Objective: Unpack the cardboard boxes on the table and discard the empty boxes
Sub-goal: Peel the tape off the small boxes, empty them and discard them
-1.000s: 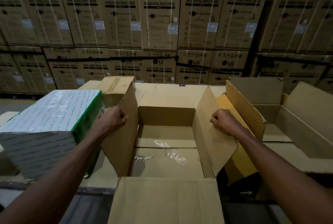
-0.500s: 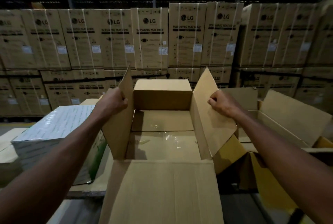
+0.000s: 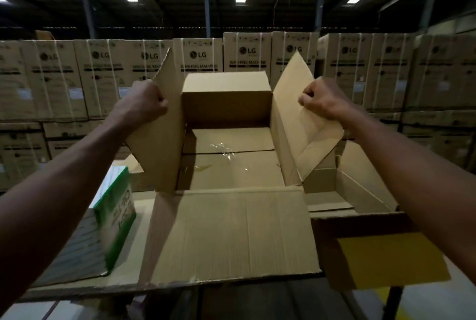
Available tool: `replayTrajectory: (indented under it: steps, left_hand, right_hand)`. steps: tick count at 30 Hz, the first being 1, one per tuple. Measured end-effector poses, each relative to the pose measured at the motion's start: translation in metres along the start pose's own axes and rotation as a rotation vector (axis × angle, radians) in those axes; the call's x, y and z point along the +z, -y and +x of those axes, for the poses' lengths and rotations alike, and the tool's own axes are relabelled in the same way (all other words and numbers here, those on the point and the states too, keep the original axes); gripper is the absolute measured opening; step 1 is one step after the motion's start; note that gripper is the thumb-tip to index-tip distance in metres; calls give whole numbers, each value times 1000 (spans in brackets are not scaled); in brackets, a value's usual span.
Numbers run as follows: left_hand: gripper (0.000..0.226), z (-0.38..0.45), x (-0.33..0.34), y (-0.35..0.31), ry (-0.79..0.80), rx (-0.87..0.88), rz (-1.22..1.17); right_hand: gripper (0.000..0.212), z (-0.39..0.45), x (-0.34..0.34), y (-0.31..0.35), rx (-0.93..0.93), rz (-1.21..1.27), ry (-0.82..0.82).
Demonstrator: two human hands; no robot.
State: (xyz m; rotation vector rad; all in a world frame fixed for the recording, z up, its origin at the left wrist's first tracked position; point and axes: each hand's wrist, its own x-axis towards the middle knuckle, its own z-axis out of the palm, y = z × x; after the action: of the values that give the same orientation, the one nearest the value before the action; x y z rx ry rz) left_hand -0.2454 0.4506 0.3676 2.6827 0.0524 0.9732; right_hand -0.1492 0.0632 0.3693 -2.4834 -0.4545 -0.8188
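An open brown cardboard box (image 3: pixel 231 237) is held up in front of me, all its flaps spread. Inside I see only its bare bottom with strips of clear tape. My left hand (image 3: pixel 144 103) is closed on the left side flap. My right hand (image 3: pixel 322 101) grips the right side flap. The near flap hangs toward me. A shrink-wrapped white and green pack (image 3: pixel 113 216) stands on the table to the left of the box. A second open cardboard box (image 3: pixel 360 191) sits to the right, with a yellow patch on its near flap.
A wall of stacked washing machine cartons (image 3: pixel 360 72) fills the background. A flat cardboard sheet (image 3: pixel 123 278) lies under the green pack on the table. The table's near edge (image 3: pixel 103 294) runs along the bottom, floor below it.
Both hands have lifted the open box upward off the table, flaps still gripped. My view has tilted up, so the ceiling lights now show.
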Motion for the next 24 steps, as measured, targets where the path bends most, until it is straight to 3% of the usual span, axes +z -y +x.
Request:
replayTrajectory:
  steps: [6, 15, 24]
  left_hand:
    - [22, 17, 3, -91, -50, 45, -22]
    - [19, 34, 59, -242, -80, 85, -120]
    - [21, 65, 135, -335, -41, 83, -168]
  right_hand:
    - [15, 11, -74, -67, -28, -18, -69]
    - [20, 22, -163, -199, -5, -111, -108]
    - [19, 34, -192, -307, 28, -158, -53]
